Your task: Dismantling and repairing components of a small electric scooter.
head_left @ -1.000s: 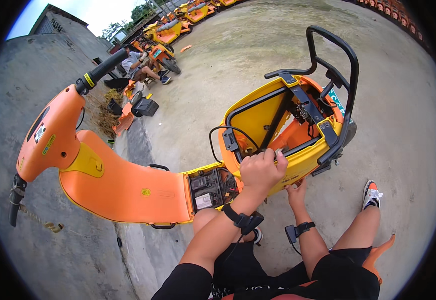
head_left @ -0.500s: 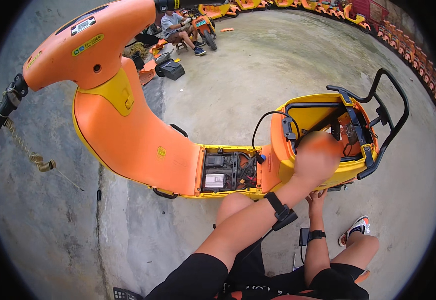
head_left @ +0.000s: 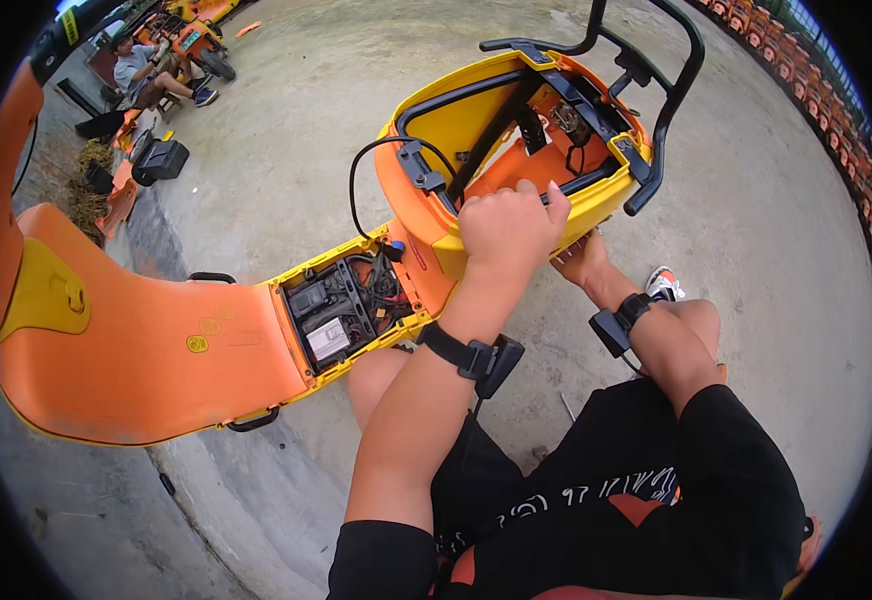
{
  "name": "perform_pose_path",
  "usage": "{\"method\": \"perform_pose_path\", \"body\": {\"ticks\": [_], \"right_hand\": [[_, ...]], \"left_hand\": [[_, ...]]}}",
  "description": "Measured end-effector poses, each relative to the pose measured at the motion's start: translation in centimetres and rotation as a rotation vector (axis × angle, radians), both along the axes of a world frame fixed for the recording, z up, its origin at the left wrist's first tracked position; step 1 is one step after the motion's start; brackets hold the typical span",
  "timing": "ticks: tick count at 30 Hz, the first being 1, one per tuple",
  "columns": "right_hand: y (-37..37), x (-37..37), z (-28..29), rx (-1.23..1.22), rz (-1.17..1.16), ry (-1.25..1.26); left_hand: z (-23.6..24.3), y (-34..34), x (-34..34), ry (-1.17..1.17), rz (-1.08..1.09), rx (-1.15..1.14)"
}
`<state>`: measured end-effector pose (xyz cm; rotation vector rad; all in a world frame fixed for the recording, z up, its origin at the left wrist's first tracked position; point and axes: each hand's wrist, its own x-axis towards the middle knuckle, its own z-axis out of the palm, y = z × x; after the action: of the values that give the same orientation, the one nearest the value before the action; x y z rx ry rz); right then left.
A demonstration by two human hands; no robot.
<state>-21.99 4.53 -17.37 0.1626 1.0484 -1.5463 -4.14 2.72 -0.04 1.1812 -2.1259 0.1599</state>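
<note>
left hand (head_left: 508,232) curled over yellow rim (head_left: 604,198) of orange scooter (head_left: 146,335), right hand (head_left: 586,263) underneath, can't tell whether it grips

Concrete ground (head_left: 306,130), parked scooters (head_left: 814,90) and an opened scooter (head_left: 181,345) show an outdoor repair yard.

Orange-and-yellow scooter (head_left: 156,345), upright, rear shell (head_left: 598,207) open-topped; floor bay (head_left: 372,352) uncovered

My feed: orange scooter (head_left: 156,350), yellow trim (head_left: 368,357).
I see a yellow-and-orange rear shell (head_left: 594,212), black tubular rack (head_left: 697,52), silver box (head_left: 327,340), grey concrete (head_left: 306,130), and a black shirt (head_left: 606,555) patterned with white script and red-orange shapes.
</note>
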Motion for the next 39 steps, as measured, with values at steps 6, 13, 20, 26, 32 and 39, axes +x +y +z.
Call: {"method": "perform_pose_path", "body": {"ticks": [6, 13, 20, 26, 32, 39], "right_hand": [[0.8, -2.2, -2.1, 0.047, -0.033, -0.002], [0.4, -1.2, 0.2, 0.157, -0.036, 0.054], [1.2, -2.6, -2.3, 0.135, 0.036, 0.121], [2.0, -3.3, -3.1, 0.100, 0.151, 0.339], [2.4, -4.6, -1.5, -0.026, 0.194, 0.162], [2.7, -4.6, -1.9, 0.036, 0.270, 0.407]], "left_hand": [[1.0, 0.4, -1.3, -0.209, 0.051, 0.189], [0.5, 1.0, -0.5, -0.227, 0.047, 0.139], [1.4, 1.5, -0.9, -0.275, 0.007, 0.228], [1.3, 1.4, -1.5, -0.289, 0.075, 0.259], [2.5, 1.6, -1.7, -0.284, 0.074, 0.335], [1.0, 1.3, -0.5, -0.187, 0.015, 0.144]]}}
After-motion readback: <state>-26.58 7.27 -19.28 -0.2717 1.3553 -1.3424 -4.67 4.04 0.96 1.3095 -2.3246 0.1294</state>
